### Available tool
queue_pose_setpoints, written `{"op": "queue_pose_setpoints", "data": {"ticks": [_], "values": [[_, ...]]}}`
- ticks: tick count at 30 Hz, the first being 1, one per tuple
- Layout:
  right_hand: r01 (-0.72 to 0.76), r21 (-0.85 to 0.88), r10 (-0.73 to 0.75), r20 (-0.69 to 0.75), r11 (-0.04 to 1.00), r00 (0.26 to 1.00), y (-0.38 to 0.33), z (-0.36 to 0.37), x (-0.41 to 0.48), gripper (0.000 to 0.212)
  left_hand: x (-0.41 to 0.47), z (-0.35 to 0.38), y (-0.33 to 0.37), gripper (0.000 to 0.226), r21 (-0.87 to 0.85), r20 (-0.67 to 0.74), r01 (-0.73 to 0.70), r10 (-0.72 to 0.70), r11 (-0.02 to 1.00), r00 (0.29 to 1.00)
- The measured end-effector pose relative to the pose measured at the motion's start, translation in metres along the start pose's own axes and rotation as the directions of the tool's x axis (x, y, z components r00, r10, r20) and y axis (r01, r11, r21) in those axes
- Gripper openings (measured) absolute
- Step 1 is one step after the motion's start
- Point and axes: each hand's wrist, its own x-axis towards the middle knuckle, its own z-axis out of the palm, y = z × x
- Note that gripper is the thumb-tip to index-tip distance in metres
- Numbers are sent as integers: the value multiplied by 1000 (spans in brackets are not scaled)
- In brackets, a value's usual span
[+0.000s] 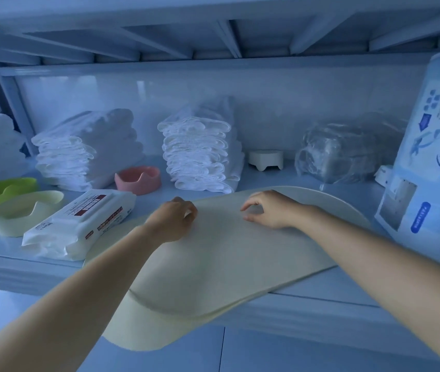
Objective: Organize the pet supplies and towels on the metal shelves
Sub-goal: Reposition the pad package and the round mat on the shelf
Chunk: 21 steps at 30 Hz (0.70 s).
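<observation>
Mat (213,261) flat beneath fingers (251,204) of left hand (172,221) and right hand (271,212)

At the back stands a pale glossy wall (160,103) (soft patches of light show on it). At the bottom lies a light tiled floor (294,355), with one thin joint line.

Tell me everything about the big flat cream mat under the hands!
The pale cream mat is big, thin and bendy-looking, maybe rubbery, with rounded corners. It lies flat on the metal shelf, and its front part hangs over the edge and droops. The left hand and right hand both rest on top. A white wipes pack sits at its left edge.
</observation>
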Motion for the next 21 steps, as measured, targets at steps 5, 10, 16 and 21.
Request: {"op": "queue_pose_setpoints", "data": {"ticks": [5, 10, 16, 21], "values": [[-27, -33, 28, 33, 999, 999, 30, -2, 40, 44, 32, 6, -7, 51, 73, 18, 102, -103, 992, 994], [-95, -6, 95, 151, 995, 984, 42, -7, 59, 66, 48, 4, -8, 63, 38, 60, 127, -129, 991, 990], [-80, -36, 85, 205, 996, 975, 38, -16, 74, 72, 53, -3, -8, 30, 41, 160, 91, -96, 995, 982], [-31, -125, 53, 175, 992, 983, 33, -17, 81, 49, 53, -8, -3, 27, 48, 121, -3, -3, 999, 993]]}}
